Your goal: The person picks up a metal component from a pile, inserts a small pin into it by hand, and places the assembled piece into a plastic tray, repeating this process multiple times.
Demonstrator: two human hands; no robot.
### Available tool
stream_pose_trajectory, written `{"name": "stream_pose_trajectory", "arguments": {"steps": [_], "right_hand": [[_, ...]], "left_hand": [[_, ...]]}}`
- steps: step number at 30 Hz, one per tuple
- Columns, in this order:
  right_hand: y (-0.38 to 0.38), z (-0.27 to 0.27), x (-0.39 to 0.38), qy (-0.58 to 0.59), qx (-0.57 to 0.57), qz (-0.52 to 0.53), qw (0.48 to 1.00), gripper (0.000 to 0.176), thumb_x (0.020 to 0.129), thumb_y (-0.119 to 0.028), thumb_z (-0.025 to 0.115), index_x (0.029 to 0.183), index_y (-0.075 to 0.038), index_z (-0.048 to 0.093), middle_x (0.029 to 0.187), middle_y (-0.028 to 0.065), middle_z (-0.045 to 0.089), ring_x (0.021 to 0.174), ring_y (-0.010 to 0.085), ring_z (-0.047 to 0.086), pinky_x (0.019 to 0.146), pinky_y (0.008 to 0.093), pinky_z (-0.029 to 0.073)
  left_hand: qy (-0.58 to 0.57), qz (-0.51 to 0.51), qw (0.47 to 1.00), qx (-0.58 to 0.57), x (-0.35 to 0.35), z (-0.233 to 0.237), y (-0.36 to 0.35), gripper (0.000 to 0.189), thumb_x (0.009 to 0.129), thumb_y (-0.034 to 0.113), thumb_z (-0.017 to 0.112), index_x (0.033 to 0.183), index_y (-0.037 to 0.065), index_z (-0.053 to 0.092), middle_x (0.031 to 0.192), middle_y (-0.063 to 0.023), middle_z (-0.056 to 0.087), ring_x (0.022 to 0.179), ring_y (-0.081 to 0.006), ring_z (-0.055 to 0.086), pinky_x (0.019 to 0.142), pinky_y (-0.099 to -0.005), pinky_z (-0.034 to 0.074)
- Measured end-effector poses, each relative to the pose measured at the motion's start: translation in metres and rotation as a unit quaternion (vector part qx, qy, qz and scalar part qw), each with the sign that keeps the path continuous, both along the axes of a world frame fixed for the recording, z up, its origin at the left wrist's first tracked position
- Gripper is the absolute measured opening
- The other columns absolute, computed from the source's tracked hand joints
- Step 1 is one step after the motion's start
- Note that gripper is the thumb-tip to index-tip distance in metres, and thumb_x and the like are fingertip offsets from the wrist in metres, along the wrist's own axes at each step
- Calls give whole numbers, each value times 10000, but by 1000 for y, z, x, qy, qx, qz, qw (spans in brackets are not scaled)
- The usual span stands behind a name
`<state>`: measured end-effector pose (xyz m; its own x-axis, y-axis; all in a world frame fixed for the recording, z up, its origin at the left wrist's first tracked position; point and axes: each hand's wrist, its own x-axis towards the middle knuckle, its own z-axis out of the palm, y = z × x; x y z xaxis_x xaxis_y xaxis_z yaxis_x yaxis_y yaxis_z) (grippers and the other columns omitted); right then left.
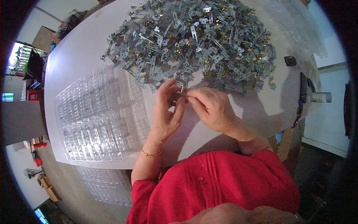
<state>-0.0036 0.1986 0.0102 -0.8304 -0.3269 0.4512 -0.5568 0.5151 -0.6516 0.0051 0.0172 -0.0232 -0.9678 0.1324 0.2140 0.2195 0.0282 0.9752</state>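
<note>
One small grey metal bracket, pinched two-handed
The left hand and right hand grip it over the white table, beside the grey bracket heap.

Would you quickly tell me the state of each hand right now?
Left hand: fingertips pinched on a small metal part.
Right hand: fingertips pinched on the same part.

Well right of the right hand, we see a small black block. A clear cup sits farther right.
</note>
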Motion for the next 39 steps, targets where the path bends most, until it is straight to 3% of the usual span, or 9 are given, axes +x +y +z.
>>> {"name": "stream_pose_trajectory", "arguments": {"steps": [2,11,14,15,21,27,31,35,39], "right_hand": [[1,-1,0,1,14,10,1000,136,939,-79,649,1063,-33,619,891,148,687,781,366,682,669,456,535],[1,1,-1,-4,8,1,1000,136,939,-58,631,1067,-24,603,872,170,665,791,384,675,678,471,526],[0,3,-1,-9,10,9,1000,113,933,-43,620,1044,-21,608,858,171,665,785,392,674,676,468,527],[0,5,-2,-14,3,-7,1000,103,931,-37,615,1033,-20,610,859,173,668,790,394,676,678,466,528],[5,0,-2,-54,47,11,997,106,924,-2,575,1016,-13,624,896,189,688,822,394,691,703,455,536],[6,0,-1,-78,74,32,994,164,911,21,543,1049,10,633,923,199,693,843,395,697,724,445,541],[-5,10,3,-94,2,5,996,123,931,10,540,1028,10,614,929,209,687,849,402,695,721,440,537],[-3,4,3,-92,47,16,994,96,947,-9,550,1021,-1,610,912,204,688,842,414,695,715,420,539],[3,12,0,-127,17,28,991,99,981,-50,566,1055,-7,616,877,163,675,789,303,694,690,381,528]], "left_hand": [[49,14,996,-77,-1,-3,0,587,920,-82,618,1456,2,392,1177,-157,627,1009,-226,687,832,-343,572],[118,18,978,-169,-1,5,2,576,899,-70,619,1439,-20,425,1225,-248,624,1002,-360,697,837,-416,571],[122,12,976,-181,-1,3,-1,585,904,-112,608,1449,0,428,1233,-165,629,1035,-227,687,837,-339,551],[133,11,976,-170,-1,10,0,605,888,-97,630,1449,1,426,1252,-200,624,1042,-300,686,864,-376,552],[174,7,956,-238,-3,11,-2,592,863,-52,610,1429,-14,438,1266,-254,606,1098,-429,636,916,-470,541],[232,18,942,-241,-4,9,-6,625,836,-26,621,1431,-34,429,1284,-270,597,1133,-444,623,945,-476,538],[223,22,944,-242,-3,10,-5,644,840,-2,635,1446,-23,420,1291,-252,602,1139,-430,627,948,-469,540],[228,11,941,-249,0,20,-9,634,851,1,634,1446,-19,417,1286,-240,608,1126,-423,633,936,-466,545],[206,39,951,-227,-3,14,-7,594,887,-7,612,1449,5,421,1218,-209,616,1059,-402,647,889,-454,550]]}}
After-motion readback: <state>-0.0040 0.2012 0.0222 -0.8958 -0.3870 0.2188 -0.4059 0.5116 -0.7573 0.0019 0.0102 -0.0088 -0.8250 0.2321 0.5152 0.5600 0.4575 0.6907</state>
